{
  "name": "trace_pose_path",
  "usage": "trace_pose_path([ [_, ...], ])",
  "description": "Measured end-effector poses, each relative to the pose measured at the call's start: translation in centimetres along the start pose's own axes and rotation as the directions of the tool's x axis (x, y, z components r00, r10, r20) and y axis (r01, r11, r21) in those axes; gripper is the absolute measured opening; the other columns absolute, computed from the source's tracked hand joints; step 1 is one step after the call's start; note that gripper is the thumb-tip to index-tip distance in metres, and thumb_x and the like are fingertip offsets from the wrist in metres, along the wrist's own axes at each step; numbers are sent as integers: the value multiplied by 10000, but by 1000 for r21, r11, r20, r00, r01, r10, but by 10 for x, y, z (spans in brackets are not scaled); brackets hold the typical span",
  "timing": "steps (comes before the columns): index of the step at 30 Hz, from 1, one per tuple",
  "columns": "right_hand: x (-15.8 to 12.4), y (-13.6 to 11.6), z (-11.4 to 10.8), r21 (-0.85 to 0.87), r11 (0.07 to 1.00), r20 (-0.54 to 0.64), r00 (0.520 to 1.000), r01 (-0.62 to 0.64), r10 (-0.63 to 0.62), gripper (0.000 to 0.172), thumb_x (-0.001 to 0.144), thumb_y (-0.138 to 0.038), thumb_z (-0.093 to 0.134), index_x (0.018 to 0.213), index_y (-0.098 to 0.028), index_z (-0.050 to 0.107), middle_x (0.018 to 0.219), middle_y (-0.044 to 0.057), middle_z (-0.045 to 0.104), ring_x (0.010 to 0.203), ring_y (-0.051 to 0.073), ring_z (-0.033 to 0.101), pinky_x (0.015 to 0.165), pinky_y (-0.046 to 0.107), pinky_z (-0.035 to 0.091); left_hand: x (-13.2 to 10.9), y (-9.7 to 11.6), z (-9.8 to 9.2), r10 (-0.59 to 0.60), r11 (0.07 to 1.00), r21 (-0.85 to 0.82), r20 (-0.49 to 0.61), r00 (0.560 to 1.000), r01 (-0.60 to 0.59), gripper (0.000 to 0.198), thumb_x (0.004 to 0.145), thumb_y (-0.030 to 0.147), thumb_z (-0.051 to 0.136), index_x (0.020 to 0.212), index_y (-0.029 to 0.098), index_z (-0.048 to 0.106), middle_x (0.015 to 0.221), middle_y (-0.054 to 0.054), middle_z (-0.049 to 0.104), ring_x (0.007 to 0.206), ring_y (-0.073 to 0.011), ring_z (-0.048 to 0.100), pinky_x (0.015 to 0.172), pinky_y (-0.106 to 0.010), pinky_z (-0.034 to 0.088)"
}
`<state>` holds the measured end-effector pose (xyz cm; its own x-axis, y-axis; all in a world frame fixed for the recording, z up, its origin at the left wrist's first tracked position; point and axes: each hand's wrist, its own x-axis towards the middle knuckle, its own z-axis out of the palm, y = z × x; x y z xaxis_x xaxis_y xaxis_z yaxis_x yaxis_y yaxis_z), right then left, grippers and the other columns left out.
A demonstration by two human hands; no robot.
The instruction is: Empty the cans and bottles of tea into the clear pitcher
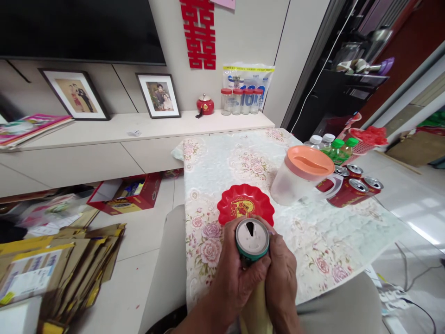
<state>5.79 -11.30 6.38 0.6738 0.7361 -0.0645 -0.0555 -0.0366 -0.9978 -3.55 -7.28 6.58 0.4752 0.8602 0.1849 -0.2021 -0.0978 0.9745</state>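
Both my hands grip a green drink can point(252, 240) upright over the near edge of the table. Its silver top faces me with the opening showing. My left hand point(233, 273) wraps the can's left side, thumb across the front. My right hand point(281, 273) closes round its right side. Just beyond the can lies a red scalloped plate point(245, 202) with a gold picture on it. A yellowish thing shows below my hands; I cannot make out what it is.
A floral cloth covers the table point(313, 236). A clear jug with an orange lid point(303, 175), red cans point(351, 190) and bottles point(333, 148) stand at the right. A sideboard point(104, 139) with framed photos and jars runs behind. Flattened cardboard point(55, 269) lies on the floor at left.
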Motion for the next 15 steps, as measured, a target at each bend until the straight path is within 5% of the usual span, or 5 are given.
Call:
trace_pose_path([
  [4, 9, -19, -9, 52, 998, 97, 995, 25, -30, 573, 971, -689, 563, 1252, -246, 795, 1341, 79, 730, 1224, 267, 696, 1090, 386, 547, 4, 10, -4, -38, 997, -66, 75, 996, 43, 512, 941, 462, 758, 1353, 294, 508, 1235, -56, 620, 1117, -249, 633, 967, -397, 567],
  [9, 25, -27, -15, 62, 992, 304, 948, -114, 90, 621, 937, -753, 564, 1232, -263, 807, 1155, 79, 788, 1021, 272, 739, 884, 362, 613, 2, 8, -8, 12, 998, -57, 134, 991, -5, 562, 928, 414, 764, 1398, 280, 489, 1322, -75, 569, 1204, -267, 609, 1045, -426, 535],
  [15, 33, -12, -16, -108, 994, 242, 970, 1, 25, 627, 979, -753, 482, 1169, -261, 820, 1073, 75, 777, 969, 237, 721, 851, 345, 589, -2, -4, -14, 28, 1000, 2, 103, 994, -28, 640, 883, 366, 788, 1427, 285, 463, 1387, -86, 538, 1279, -295, 567, 1114, -467, 479],
])
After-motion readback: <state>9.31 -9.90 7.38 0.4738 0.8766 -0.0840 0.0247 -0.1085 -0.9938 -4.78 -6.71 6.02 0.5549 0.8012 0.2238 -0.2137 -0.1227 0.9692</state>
